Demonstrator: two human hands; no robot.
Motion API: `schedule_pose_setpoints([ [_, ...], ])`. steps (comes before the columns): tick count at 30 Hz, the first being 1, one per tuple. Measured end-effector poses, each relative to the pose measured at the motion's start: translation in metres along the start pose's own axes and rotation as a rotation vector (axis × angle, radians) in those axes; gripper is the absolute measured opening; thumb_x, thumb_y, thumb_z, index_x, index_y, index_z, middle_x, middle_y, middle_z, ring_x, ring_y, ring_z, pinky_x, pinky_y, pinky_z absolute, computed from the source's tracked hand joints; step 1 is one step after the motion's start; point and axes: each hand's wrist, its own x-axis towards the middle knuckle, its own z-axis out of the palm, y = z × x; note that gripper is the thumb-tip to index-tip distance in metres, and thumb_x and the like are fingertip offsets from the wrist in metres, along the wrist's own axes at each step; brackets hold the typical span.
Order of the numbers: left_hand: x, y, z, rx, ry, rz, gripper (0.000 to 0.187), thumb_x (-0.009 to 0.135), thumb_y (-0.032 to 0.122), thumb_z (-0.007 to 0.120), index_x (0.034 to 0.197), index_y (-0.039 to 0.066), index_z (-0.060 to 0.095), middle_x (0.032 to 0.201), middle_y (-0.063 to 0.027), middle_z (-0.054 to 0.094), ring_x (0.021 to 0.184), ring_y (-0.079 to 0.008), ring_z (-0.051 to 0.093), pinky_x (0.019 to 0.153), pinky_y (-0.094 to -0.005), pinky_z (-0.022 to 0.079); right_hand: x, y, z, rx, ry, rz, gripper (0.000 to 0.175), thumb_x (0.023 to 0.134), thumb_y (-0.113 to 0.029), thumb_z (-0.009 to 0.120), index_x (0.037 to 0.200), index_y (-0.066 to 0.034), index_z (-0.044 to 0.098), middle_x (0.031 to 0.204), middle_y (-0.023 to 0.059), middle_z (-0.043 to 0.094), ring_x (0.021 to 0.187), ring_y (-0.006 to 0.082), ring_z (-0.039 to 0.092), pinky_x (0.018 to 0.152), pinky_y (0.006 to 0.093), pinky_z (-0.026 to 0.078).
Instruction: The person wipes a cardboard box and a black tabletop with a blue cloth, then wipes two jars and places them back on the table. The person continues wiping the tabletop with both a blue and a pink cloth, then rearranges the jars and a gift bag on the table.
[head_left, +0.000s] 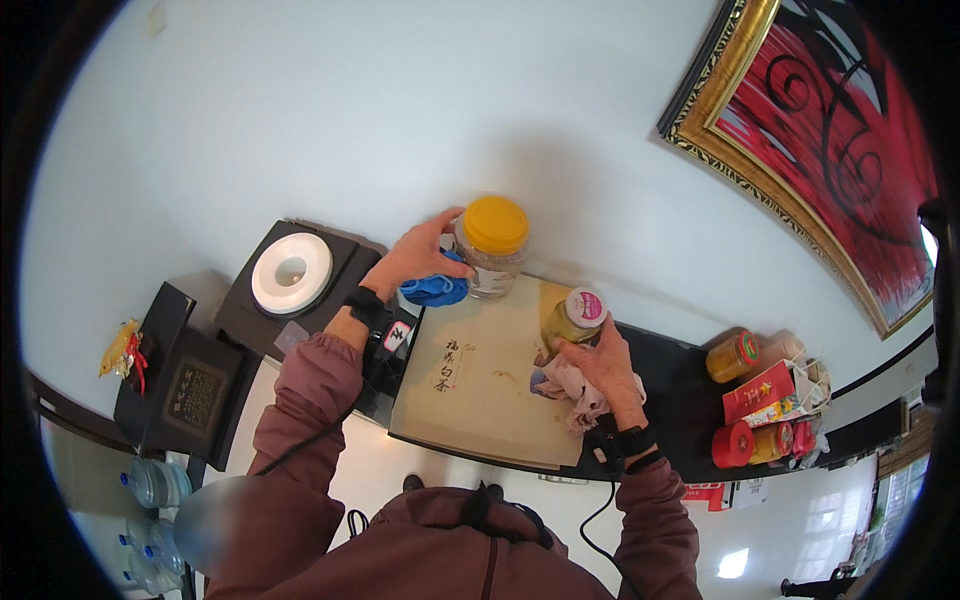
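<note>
My left hand (426, 253) reaches around the side of a clear plastic jar (495, 279) with a yellow screw lid (496, 225), fingers behind it and thumb in front. Directly under that hand is a bunched blue cloth (436, 289); whether the hand grips it too, I cannot tell. My right hand (598, 366) is closed around a small glass jar (561, 324), tilted, with yellowish contents and a pink-and-white lid (586, 308). A crumpled pink cloth (581, 397) hangs beneath the right palm. Both jars are over a flat beige box (480, 405) bearing writing.
A dark box with a white ring-shaped object (292, 273) stands left. To the right on the black table (671, 390) are a glass jar (732, 355), a red gift bag (760, 393) and a red canister (732, 444). A framed painting (832, 142) hangs on the wall. Water bottles (156, 481) stand lower left.
</note>
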Motion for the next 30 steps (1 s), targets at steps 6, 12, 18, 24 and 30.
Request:
schedule_pose_setpoints([
  [6, -0.006, 0.006, 0.013, 0.044, 0.051, -0.03, 0.102, 0.065, 0.032, 0.093, 0.15, 0.004, 0.044, 0.132, -0.0192, 0.065, 0.127, -0.0327, 0.059, 0.106, -0.0408, 0.048, 0.007, 0.001, 0.001, 0.07, -0.014, -0.067, 0.076, 0.076, -0.033, 0.087, 0.135, -0.0004, 0.053, 0.12, 0.0193, 0.072, 0.114, 0.0322, 0.069, 0.096, 0.0398, 0.054],
  [12, -0.02, 0.018, 0.025, 0.251, 0.133, -0.255, 0.108, 0.067, 0.04, 0.092, 0.152, 0.0, 0.04, 0.133, -0.0251, 0.063, 0.126, -0.0362, 0.061, 0.106, -0.0414, 0.048, 0.047, -0.005, 0.015, 0.183, -0.104, -0.1, 0.076, 0.073, -0.027, 0.089, 0.136, -0.0006, 0.055, 0.123, 0.0164, 0.071, 0.115, 0.0283, 0.067, 0.099, 0.0375, 0.052],
  [18, -0.065, 0.032, 0.013, 0.169, 0.11, -0.343, 0.107, 0.068, 0.044, 0.092, 0.152, -0.001, 0.043, 0.131, -0.0239, 0.065, 0.119, -0.0334, 0.064, 0.101, -0.0397, 0.051, 0.098, 0.002, 0.043, 0.239, -0.107, -0.169, 0.068, 0.077, -0.008, 0.085, 0.137, 0.001, 0.054, 0.12, 0.0135, 0.07, 0.114, 0.0215, 0.065, 0.096, 0.0363, 0.054],
  [24, -0.103, 0.029, 0.017, -0.201, 0.126, -0.381, 0.093, 0.074, 0.034, 0.09, 0.146, -0.008, 0.048, 0.122, -0.0192, 0.069, 0.11, -0.0231, 0.066, 0.098, -0.0351, 0.052, 0.108, 0.0, 0.046, 0.462, -0.216, -0.118, 0.081, 0.073, -0.011, 0.089, 0.143, 0.0003, 0.049, 0.129, 0.0151, 0.067, 0.119, 0.0258, 0.064, 0.103, 0.0389, 0.052],
  [30, -0.069, 0.024, 0.038, -0.358, 0.138, -0.312, 0.076, 0.076, 0.032, 0.089, 0.131, -0.011, 0.059, 0.117, -0.0207, 0.069, 0.106, -0.0219, 0.066, 0.09, -0.0307, 0.053, 0.105, -0.007, 0.045, 0.564, -0.25, -0.144, 0.082, 0.074, -0.011, 0.089, 0.145, 0.0001, 0.048, 0.133, 0.0164, 0.064, 0.123, 0.0271, 0.061, 0.105, 0.0394, 0.051],
])
